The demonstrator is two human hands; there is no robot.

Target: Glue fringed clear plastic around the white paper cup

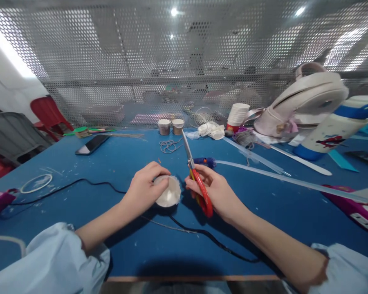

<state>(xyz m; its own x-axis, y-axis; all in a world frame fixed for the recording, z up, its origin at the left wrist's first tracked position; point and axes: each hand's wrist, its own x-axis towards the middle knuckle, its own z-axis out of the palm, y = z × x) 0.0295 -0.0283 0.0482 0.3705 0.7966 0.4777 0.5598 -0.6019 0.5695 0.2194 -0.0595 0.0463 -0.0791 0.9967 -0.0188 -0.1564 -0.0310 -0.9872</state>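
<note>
So the left hand (145, 183) has got a small round cup (169, 193) near the middle of the blue table (116, 157), thumb lying across the open top and fingers curled over the far rim, so a pretty snug hold, and that rim looks kinda ragged on the right side. Right hand (218, 192) is just beside it, closed around the red and yellow scissors (199, 181), blades angled up and away from the person and looking shut together, not touching the cup afaict. Right behind that hand there's what seems to be a blue glue gun (206, 162), with a long translucent glue stick (282, 179) running off to the right. A black cord (214, 237) snakes across the table near the cup. Further back you've got two little tubs (171, 127) side by side with a loose tangle of grey string (169, 147) in front, plus a stack of paper cups (239, 114) over by the pale backpack (306, 100). Phone (93, 144) is lying off to the left, well apart from both hands
</note>
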